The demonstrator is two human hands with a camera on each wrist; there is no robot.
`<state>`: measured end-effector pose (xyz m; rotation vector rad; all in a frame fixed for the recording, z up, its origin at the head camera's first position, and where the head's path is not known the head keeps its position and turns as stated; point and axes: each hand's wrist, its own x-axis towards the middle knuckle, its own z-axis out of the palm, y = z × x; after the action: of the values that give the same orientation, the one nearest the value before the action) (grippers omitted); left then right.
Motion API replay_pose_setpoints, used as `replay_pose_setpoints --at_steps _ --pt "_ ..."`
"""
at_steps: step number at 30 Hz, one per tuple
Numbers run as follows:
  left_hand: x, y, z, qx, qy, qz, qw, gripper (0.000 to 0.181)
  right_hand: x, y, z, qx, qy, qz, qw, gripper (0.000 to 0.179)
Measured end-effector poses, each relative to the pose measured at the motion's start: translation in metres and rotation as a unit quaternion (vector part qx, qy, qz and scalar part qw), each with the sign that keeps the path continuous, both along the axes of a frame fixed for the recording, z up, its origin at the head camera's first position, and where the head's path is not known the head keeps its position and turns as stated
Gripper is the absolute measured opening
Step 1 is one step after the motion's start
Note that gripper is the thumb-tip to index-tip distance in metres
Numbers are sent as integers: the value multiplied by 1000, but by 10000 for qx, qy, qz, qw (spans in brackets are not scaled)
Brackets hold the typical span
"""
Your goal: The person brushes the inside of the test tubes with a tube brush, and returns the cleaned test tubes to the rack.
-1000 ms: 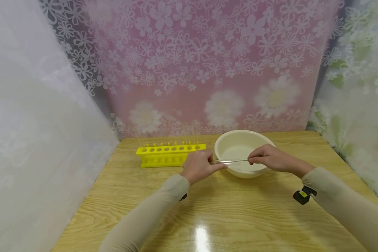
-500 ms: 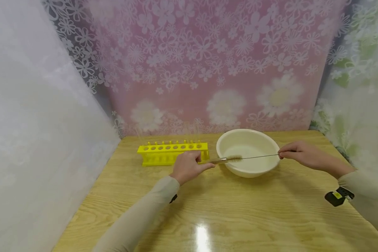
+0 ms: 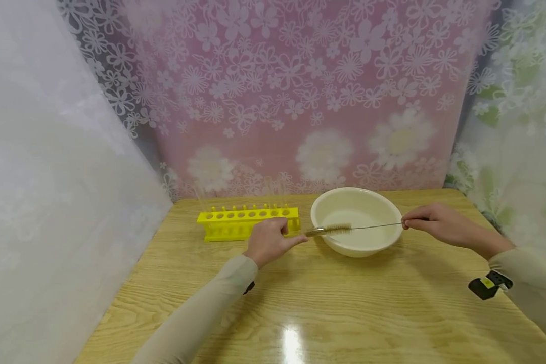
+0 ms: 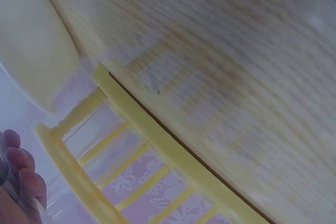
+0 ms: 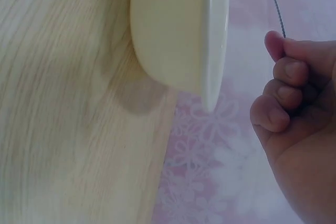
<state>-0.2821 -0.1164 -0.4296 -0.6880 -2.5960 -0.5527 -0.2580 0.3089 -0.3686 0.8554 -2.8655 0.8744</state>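
Note:
In the head view my left hand (image 3: 269, 241) grips a clear glass test tube (image 3: 316, 232) held level, its mouth toward the bowl. A test tube brush (image 3: 340, 229) is partly inside it, with the tan bristles nearest the handle showing outside the mouth. My right hand (image 3: 441, 226) pinches the end of the brush's thin wire handle between thumb and forefinger. The right wrist view shows this pinch on the twisted wire (image 5: 276, 4), the other fingers curled. Only the fingers of my left hand (image 4: 23, 174) appear at the left wrist view's edge.
Below the brush stands a cream bowl (image 3: 346, 248). Left of it is a yellow test tube rack (image 3: 227, 235), with a few clear tubes (image 3: 282, 191) upright in its ends. Everything rests on a wooden table (image 3: 346, 313) with floral curtains behind and at the sides.
My right hand has moved right, drawing the brush partly out of the test tube so bristles now show. My left hand has shifted slightly left. Little differs over the last half second.

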Motion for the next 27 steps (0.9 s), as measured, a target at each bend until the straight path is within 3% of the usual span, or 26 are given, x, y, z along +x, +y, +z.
replay_pose_setpoints --at_steps 5,10,15,21,27 --pt "1 4 2 -66 126 52 9999 56 -2 -13 5 114 -289 -84 9995 25" --pt "2 13 2 -100 149 -94 9998 54 -3 -42 6 -57 -372 229 9990 24" --pt "2 17 1 -84 113 -33 9999 54 -6 -70 3 -228 -494 339 9979 24" --pt "5 28 8 -177 250 -100 9995 56 -11 -106 -5 -461 -965 769 9913 24" --pt "5 27 10 -308 432 -156 9985 57 -18 -118 -7 -632 -1478 793 9838 28"
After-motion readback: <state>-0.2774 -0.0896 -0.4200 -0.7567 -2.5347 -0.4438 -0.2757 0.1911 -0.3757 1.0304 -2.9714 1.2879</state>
